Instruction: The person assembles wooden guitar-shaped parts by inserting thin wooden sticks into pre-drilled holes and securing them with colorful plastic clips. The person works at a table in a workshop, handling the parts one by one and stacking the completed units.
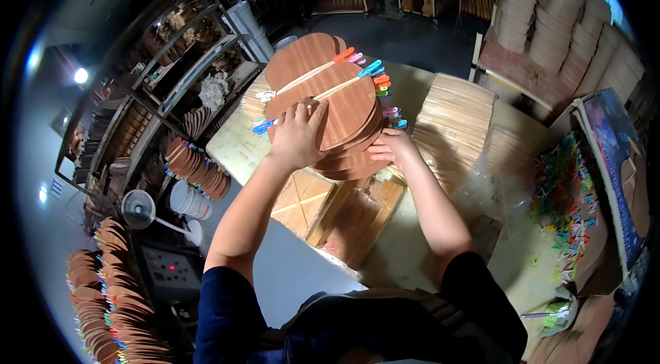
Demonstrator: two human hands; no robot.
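A stack of thin brown ukulele-shaped wooden panels (347, 120) sits over the near-middle of the worktable. Thin pale strips (344, 84) cross the panels, clipped at their ends by colourful small clothespins (371, 68). My left hand (297, 134) lies on the top panel with its fingers spread, next to blue and white clips (262, 127). At the stack's right edge, my right hand (395, 147) has its fingers closed around the lower panels; part of those fingers is hidden.
A wooden block fixture (357, 216) stands on the table (426, 254) in front of me. Pale wood strips (454, 116) lie at right, beyond them a heap of clothespins (567, 206) beside a box (615, 164). Shelving (137, 89) and clipped panel stacks (120, 288) are at left.
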